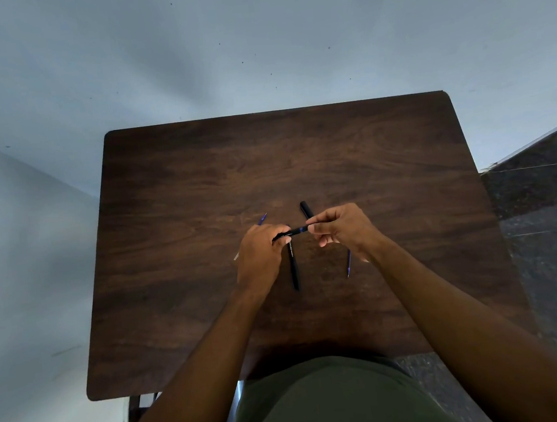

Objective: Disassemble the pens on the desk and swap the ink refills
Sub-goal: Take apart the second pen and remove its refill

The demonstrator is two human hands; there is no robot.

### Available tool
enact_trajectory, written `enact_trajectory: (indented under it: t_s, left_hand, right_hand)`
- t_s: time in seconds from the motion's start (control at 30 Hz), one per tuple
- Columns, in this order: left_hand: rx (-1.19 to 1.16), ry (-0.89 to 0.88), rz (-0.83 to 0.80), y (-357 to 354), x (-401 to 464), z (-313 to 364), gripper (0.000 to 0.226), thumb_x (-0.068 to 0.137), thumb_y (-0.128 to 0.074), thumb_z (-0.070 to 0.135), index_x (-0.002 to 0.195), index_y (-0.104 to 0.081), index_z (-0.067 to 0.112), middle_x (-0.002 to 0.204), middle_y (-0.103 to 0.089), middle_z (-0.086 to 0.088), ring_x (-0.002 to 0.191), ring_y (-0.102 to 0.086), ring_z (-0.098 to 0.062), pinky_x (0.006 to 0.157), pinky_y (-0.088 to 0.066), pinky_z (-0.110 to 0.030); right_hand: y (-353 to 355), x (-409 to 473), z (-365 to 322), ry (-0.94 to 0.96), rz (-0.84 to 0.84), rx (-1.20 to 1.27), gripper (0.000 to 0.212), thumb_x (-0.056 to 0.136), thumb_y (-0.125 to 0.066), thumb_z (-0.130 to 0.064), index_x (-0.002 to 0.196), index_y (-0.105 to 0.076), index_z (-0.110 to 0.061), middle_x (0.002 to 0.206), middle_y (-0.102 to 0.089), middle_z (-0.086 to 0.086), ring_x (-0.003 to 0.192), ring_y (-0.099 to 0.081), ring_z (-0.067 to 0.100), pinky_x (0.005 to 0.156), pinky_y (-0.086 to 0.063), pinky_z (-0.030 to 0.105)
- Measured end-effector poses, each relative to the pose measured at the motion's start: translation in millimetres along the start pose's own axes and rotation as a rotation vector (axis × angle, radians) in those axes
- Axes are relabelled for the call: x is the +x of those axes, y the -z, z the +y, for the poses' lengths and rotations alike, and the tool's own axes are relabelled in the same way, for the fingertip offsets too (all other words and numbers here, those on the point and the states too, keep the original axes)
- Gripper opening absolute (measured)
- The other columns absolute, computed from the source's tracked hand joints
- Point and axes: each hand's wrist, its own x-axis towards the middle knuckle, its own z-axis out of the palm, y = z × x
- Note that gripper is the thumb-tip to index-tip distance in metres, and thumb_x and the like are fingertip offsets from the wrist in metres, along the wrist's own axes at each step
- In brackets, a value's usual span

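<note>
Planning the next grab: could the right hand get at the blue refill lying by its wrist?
Probably not yet: the right hand pinches the black pen. The blue refill lies uncovered beside it.

The left hand covers the near end of the held black pen and most of a blue refill behind it. The right hand hides the pen's other end, the lower part of a black cap, and the upper part of a second refill. Print on the lying pen barrel is too small to read. Both forearms run off the bottom edge
</note>
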Motion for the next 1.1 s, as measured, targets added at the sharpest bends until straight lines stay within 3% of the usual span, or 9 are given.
enact_trajectory:
  t_s: [0.13, 0.27, 0.47, 0.57, 0.7, 0.87, 1.1]
  left_hand:
    - [-0.012, -0.007, 0.008, -1, 0, -1, 0.019, 0.089, -0.07, 0.016, 0.107, -0.076, 0.016, 0.1, -0.074, 0.003, 0.094, -0.061, -0.014, 0.08, -0.038, -0.023]
    - [-0.019, -0.01, 0.017, 0, -1, 0, 0.018, 0.089, -0.071, 0.015, 0.106, -0.076, 0.016, 0.1, -0.075, 0.003, 0.094, -0.061, -0.014, 0.08, -0.038, -0.023]
    - [-0.014, 0.008, 0.011, -1, -1, -1, 0.019, 0.088, -0.071, 0.017, 0.107, -0.076, 0.018, 0.101, -0.074, 0.006, 0.096, -0.061, -0.012, 0.082, -0.036, -0.02]
    - [-0.028, 0.015, 0.012, 2, -2, 0, 0.019, 0.088, -0.071, 0.014, 0.106, -0.076, 0.017, 0.099, -0.074, 0.005, 0.094, -0.06, -0.013, 0.079, -0.036, -0.021]
    - [-0.015, 0.025, 0.003, 4, -4, -3, 0.015, 0.088, -0.071, 0.016, 0.102, -0.076, 0.021, 0.092, -0.072, 0.009, 0.089, -0.059, -0.013, 0.077, -0.043, -0.027]
    - [-0.004, 0.024, -0.001, 3, -4, 0, 0.017, 0.09, -0.069, 0.014, 0.105, -0.076, 0.02, 0.095, -0.073, 0.007, 0.092, -0.058, -0.012, 0.079, -0.039, -0.024]
    - [-0.008, 0.037, 0.007, 1, -6, 0, 0.02, 0.091, -0.069, 0.016, 0.109, -0.074, 0.019, 0.101, -0.073, 0.007, 0.097, -0.058, -0.012, 0.083, -0.038, -0.023]
  right_hand:
    - [0, 1, 2, -0.014, 0.004, -0.008, 0.013, 0.088, -0.075, -0.009, 0.095, -0.076, 0.003, 0.081, -0.073, 0.013, 0.065, -0.067, 0.017, 0.062, -0.059, 0.026]
    - [0, 2, 2, -0.04, 0.014, -0.054, 0.029, 0.092, -0.073, -0.024, 0.087, -0.074, 0.004, 0.074, -0.071, 0.01, 0.056, -0.063, 0.014, 0.056, -0.054, 0.027]
    - [-2, 0, 2, -0.048, -0.001, -0.125, 0.045, 0.095, -0.066, -0.039, 0.085, -0.075, 0.004, 0.07, -0.071, 0.01, 0.055, -0.061, 0.016, 0.048, -0.047, 0.025]
    - [-1, 2, -1, -0.053, 0.01, -0.171, 0.05, 0.097, -0.061, -0.046, 0.094, -0.074, 0.002, 0.077, -0.073, 0.009, 0.059, -0.062, 0.016, 0.05, -0.048, 0.025]
    - [8, 1, -1, -0.032, -0.029, -0.034, 0.031, 0.092, -0.073, -0.029, 0.108, -0.071, -0.003, 0.09, -0.073, 0.01, 0.068, -0.065, 0.016, 0.058, -0.055, 0.027]
    - [10, 0, 3, -0.04, -0.079, -0.002, 0.019, 0.086, -0.075, -0.001, 0.105, -0.074, 0.001, 0.079, -0.072, 0.011, 0.064, -0.067, 0.016, 0.062, -0.058, 0.025]
    - [5, 3, 7, -0.031, -0.031, -0.033, 0.023, 0.091, -0.074, -0.017, 0.095, -0.074, 0.005, 0.08, -0.074, 0.012, 0.062, -0.066, 0.015, 0.057, -0.055, 0.026]
